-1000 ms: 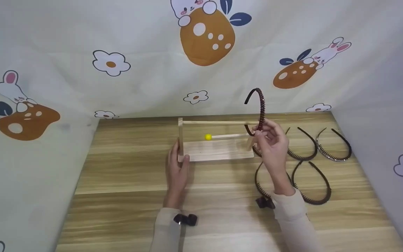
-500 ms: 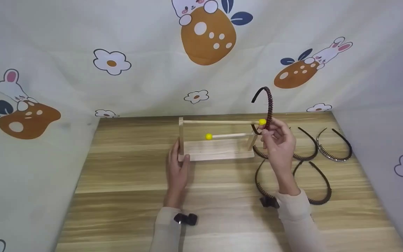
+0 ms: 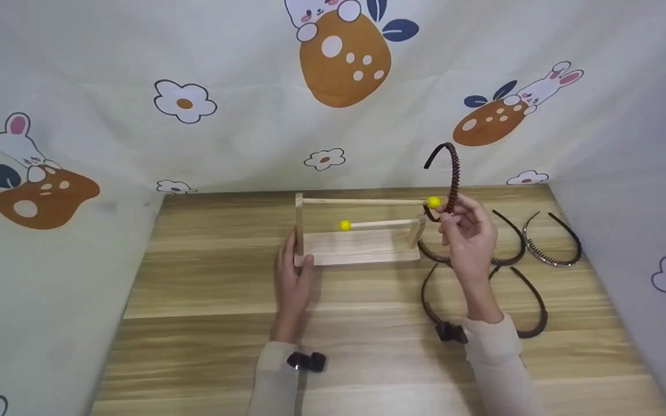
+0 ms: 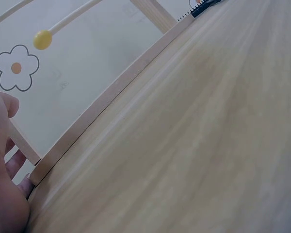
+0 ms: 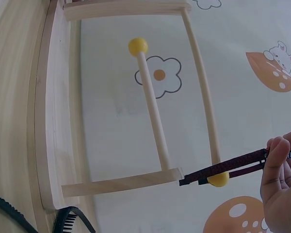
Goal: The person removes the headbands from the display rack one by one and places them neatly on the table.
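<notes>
A wooden rack (image 3: pixel 362 249) stands on the table, with a taller upright at left and a shorter one at right. Each upright carries a rod tipped with a yellow ball. My left hand (image 3: pixel 294 286) holds the rack's left end, thumb in front and fingers behind the upright. Between thumb and fingers my right hand (image 3: pixel 472 245) pinches a dark reddish-brown toothed headband (image 3: pixel 455 173), raised upright. Its loop stands at the right end of the upper rod, overlapping the yellow ball (image 3: pixel 433 202) there. In the right wrist view the headband (image 5: pixel 228 166) appears edge-on across that ball.
Several dark headbands lie on the table to the right, including a glittery one (image 3: pixel 552 263) and a plain-toned one (image 3: pixel 544 300); my right hand and sleeve partly cover some. A patterned cloth (image 3: pixel 240 150) hangs behind the table. The lower rod's yellow ball (image 3: pixel 345 225) points left.
My right hand has moved the headband rightward along the upper rod to its end, and the ball there now shows. The left hand and the rack have stayed put.
</notes>
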